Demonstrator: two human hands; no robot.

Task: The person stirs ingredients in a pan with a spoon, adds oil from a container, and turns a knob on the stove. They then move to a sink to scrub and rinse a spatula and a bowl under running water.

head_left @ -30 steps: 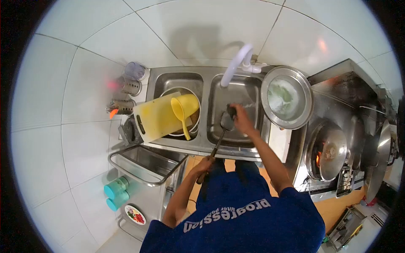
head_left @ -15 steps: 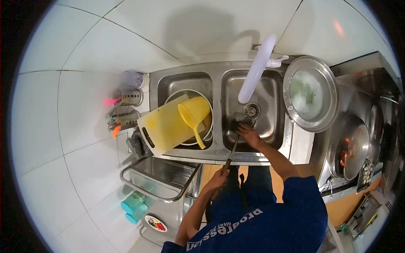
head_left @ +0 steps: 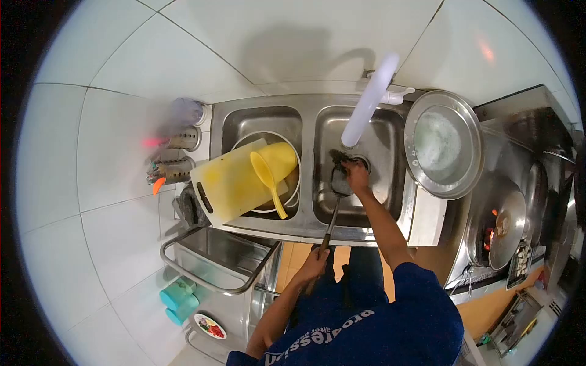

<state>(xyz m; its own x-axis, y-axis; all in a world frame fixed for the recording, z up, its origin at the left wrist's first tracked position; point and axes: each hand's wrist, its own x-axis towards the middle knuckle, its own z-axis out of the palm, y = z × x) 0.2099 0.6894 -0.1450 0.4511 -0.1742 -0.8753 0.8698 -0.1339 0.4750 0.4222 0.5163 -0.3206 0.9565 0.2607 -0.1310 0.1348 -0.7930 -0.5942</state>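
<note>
My left hand (head_left: 312, 263) is wrapped round the long handle of a metal spatula (head_left: 335, 213), close to the sink's front edge. The spatula's flat blade (head_left: 340, 184) lies over the right-hand sink basin (head_left: 381, 204), near the drain. At the blade my right hand (head_left: 358, 177) grips a dark, ragged scouring pad (head_left: 338, 158), its fingertips partly hidden. A pale faucet spout (head_left: 369, 100) reaches over the same basin from the wall.
A yellow dipper (head_left: 281, 165) and a cutting board (head_left: 226, 189) rest over a pot in the left basin. To the right stand a wide metal bowl (head_left: 439, 177) of suds and a wok (head_left: 510, 229) by a stove flame. A metal cart (head_left: 207, 283) is lower left.
My right hand has moved forward along the spatula with the pad, up to the blade and drain. The blade shows more clearly now. My left hand keeps its hold on the handle.
</note>
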